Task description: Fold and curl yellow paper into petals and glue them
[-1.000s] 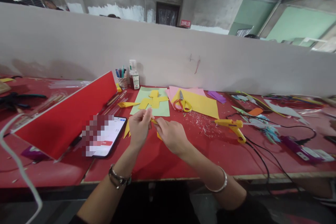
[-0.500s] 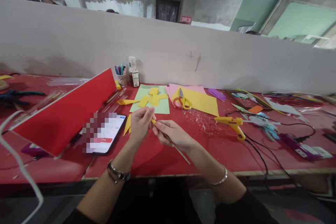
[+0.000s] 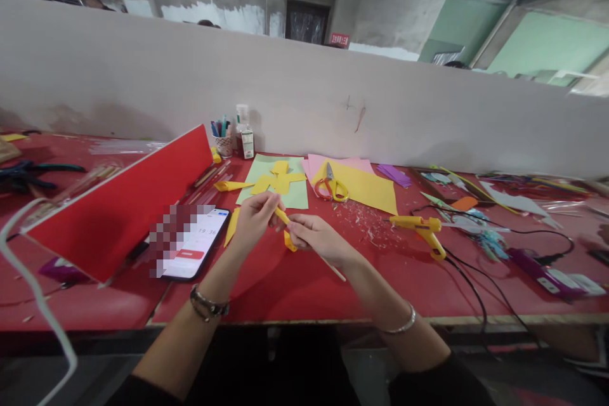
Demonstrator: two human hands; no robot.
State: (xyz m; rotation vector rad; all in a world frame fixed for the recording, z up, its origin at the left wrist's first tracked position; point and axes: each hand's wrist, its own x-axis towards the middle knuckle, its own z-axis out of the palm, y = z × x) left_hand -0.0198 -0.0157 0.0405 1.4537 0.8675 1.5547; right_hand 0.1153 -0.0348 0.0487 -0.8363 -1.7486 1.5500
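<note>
Above the red table (image 3: 295, 292), my left hand (image 3: 254, 219) and my right hand (image 3: 316, 238) meet around a yellow paper strip (image 3: 287, 228). My left fingers pinch its upper end. My right fingers are closed on its lower curl and on a thin wooden stick (image 3: 333, 268), which pokes out below the hand toward me. More yellow paper pieces (image 3: 278, 181) lie on a green sheet (image 3: 273, 184) just beyond my hands.
A phone (image 3: 193, 244) lies to the left beside a tilted red board (image 3: 118, 209). Orange-handled scissors (image 3: 330, 187) rest on yellow paper (image 3: 366, 187). A yellow glue gun (image 3: 421, 228) with a black cord sits to the right. A pen cup (image 3: 222, 139) and a bottle (image 3: 243, 133) stand by the partition.
The yellow strip now curls down between my hands. My right hand has shifted slightly toward my left, and the stick has stayed in it since half a second ago.
</note>
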